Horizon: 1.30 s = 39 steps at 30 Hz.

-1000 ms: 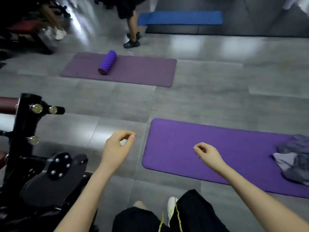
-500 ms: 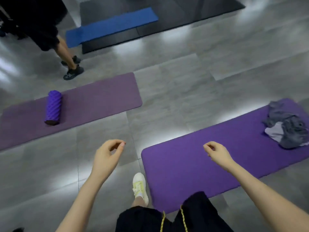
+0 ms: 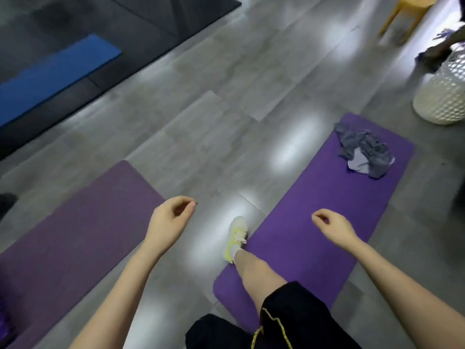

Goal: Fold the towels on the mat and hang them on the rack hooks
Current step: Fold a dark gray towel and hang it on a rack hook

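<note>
Your left hand (image 3: pixel 171 219) and right hand (image 3: pixel 332 226) hang loosely curled, holding nothing; the towels (image 3: pixel 364 152), seemingly two in one crumpled heap, lie at the far end of the mat (image 3: pixel 302 197), ahead and rightward; your right hand is nearer.

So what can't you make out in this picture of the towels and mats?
Head view only:
- Rack and hooks: outside the frame, so nothing of them shows.
- Towels: a crumpled grey heap on the bright purple mat; its folds hide how many there are.
- White basket: cut by the right edge, and its wall hides any contents.
- Yellow stool: cut by the top edge and blurred.
</note>
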{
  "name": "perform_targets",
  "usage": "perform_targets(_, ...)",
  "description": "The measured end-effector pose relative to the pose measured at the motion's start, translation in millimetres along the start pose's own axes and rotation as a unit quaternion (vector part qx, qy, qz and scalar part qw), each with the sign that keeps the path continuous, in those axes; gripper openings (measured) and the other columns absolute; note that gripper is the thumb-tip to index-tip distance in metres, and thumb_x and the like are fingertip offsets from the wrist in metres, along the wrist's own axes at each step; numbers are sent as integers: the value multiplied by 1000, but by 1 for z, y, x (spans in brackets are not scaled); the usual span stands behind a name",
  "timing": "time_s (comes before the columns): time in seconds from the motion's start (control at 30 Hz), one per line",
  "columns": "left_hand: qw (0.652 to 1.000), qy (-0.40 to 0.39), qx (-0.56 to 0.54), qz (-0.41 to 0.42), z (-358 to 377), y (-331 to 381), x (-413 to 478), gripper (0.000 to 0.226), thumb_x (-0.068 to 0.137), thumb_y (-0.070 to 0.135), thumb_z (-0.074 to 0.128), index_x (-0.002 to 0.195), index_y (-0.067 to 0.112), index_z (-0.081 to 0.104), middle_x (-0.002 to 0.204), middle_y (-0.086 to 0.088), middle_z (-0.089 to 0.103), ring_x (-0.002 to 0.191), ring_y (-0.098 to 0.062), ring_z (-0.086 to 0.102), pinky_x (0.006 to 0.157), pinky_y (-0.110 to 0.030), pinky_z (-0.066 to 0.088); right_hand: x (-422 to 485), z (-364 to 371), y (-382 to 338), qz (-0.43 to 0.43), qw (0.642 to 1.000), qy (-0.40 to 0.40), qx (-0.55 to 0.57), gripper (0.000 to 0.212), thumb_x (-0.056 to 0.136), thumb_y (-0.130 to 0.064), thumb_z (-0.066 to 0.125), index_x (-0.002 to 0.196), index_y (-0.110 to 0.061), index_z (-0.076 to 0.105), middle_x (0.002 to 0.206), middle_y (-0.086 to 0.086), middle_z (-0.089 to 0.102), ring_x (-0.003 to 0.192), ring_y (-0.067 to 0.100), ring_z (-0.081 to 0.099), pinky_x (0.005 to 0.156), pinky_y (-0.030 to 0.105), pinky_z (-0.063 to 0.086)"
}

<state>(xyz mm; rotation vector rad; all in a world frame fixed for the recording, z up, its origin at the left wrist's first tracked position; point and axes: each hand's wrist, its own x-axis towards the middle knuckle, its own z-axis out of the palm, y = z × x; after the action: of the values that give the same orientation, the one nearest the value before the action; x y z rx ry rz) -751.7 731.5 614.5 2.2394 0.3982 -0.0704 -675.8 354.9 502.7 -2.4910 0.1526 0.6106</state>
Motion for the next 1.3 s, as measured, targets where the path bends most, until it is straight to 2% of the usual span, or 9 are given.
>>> perform_targets(0.17, 997, -33, -15, 72, 4, 33, 151, 23, 90, 21, 60, 78, 41, 58, 89, 16, 66, 86, -6, 62, 80, -20, 46, 109, -11, -37, 48, 998, 7, 27, 19, 94, -28, 54, 103, -16, 65, 107, -1, 66, 101, 18, 58, 84, 32, 46)
perform_targets(0.3, 993, -68, -17, 90, -5, 68, 266, 22, 91, 19, 60, 78, 38, 60, 91, 9, 69, 87, -10, 64, 80, -23, 47, 193, -37, -84, 84, 995, 18, 49, 21, 95, -29, 53, 103, -14, 64, 107, 4, 67, 100, 22, 59, 84, 35, 47)
perform_targets(0.63, 980, -157, -6, 119, -17, 131, 513, 18, 90, 22, 60, 76, 33, 65, 89, 25, 67, 79, 8, 61, 71, -3, 41, 338, -102, -164, 131, 984, 71, 99, 21, 95, -27, 52, 105, -13, 64, 107, 5, 67, 99, 22, 59, 80, 32, 45)
perform_targets(0.7, 973, -183, 3, 139, -8, 148, 569, 17, 90, 21, 60, 77, 30, 66, 86, 21, 69, 77, 11, 60, 69, -1, 40, 363, -113, -165, 161, 975, 99, 119, 22, 95, -27, 52, 106, -13, 64, 108, 4, 67, 101, 22, 59, 82, 33, 45)
perform_targets(0.77, 964, -214, 11, 158, 4, 171, 624, 14, 90, 20, 60, 80, 26, 67, 83, 17, 70, 77, 12, 60, 68, 0, 39, 382, -125, -165, 203, 958, 138, 148, 22, 95, -26, 52, 107, -13, 64, 109, 4, 67, 102, 22, 59, 83, 33, 45)
perform_targets(0.9, 933, -298, 22, 200, 41, 223, 716, 15, 91, 21, 59, 81, 27, 67, 84, 18, 70, 80, 9, 61, 69, -1, 41, 404, -142, -169, 306, 894, 229, 233, 20, 95, -25, 53, 104, -11, 64, 104, 5, 67, 97, 22, 58, 78, 30, 42)
perform_targets(1.03, 888, -396, 53, 230, 106, 278, 771, 15, 92, 23, 57, 85, 18, 69, 88, 11, 70, 81, 9, 62, 71, -2, 42, 409, -141, -169, 372, 839, 286, 276, 20, 95, -24, 54, 104, -9, 64, 102, 5, 67, 91, 17, 56, 76, 28, 41)
perform_targets(1.17, 828, -484, 79, 270, 182, 331, 780, 16, 92, 20, 57, 80, 23, 67, 80, 14, 69, 74, 10, 60, 71, -6, 42, 398, -131, -163, 448, 785, 309, 296, 22, 94, -25, 55, 106, -10, 65, 106, 4, 68, 94, 21, 59, 79, 29, 43)
perform_targets(1.3, 789, -542, 82, 276, 264, 372, 768, 15, 93, 16, 56, 88, 12, 69, 83, -2, 69, 78, -10, 62, 76, -16, 45, 396, -134, -136, 497, 743, 315, 318, 22, 95, -25, 54, 106, -11, 65, 109, 4, 68, 101, 24, 62, 84, 33, 45)
